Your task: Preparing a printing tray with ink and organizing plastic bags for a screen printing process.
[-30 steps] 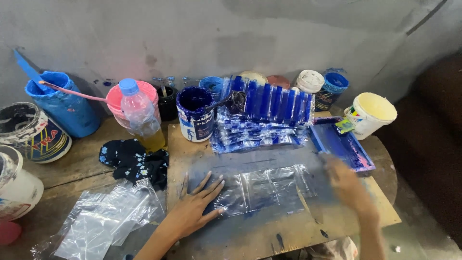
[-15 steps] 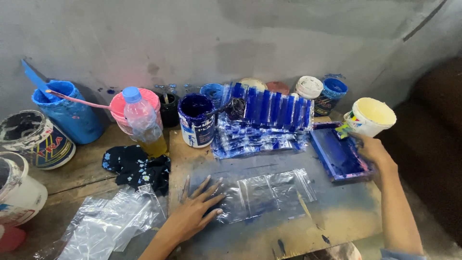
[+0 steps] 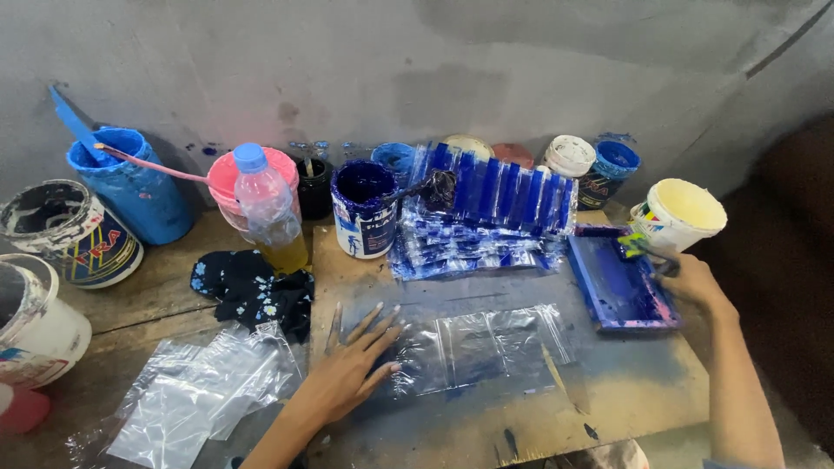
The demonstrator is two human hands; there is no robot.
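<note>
My left hand point(image 3: 352, 369) lies flat with fingers spread on the left end of a clear plastic bag point(image 3: 486, 347), pinning it to the paint-stained wooden board point(image 3: 608, 399). My right hand point(image 3: 695, 282) is closed on the handle of a small paint roller point(image 3: 621, 239) that rests over the blue paint tray point(image 3: 621, 287) at the right. Behind the bag is a pile of blue-printed plastic bags point(image 3: 486, 221). An open can of dark blue paint point(image 3: 363, 208) stands to the left of that pile.
A stack of clear unprinted bags point(image 3: 200, 391) lies at the lower left beside a dark flowered cloth point(image 3: 252, 291). A plastic bottle point(image 3: 269, 208), a pink tub point(image 3: 226, 178), a blue bucket point(image 3: 130, 187), several paint tins and a cream bucket point(image 3: 682, 213) line the grey wall.
My right hand moved from the board's right side up to the blue tray and closed on the roller handle. My left hand stayed on the clear bag.
</note>
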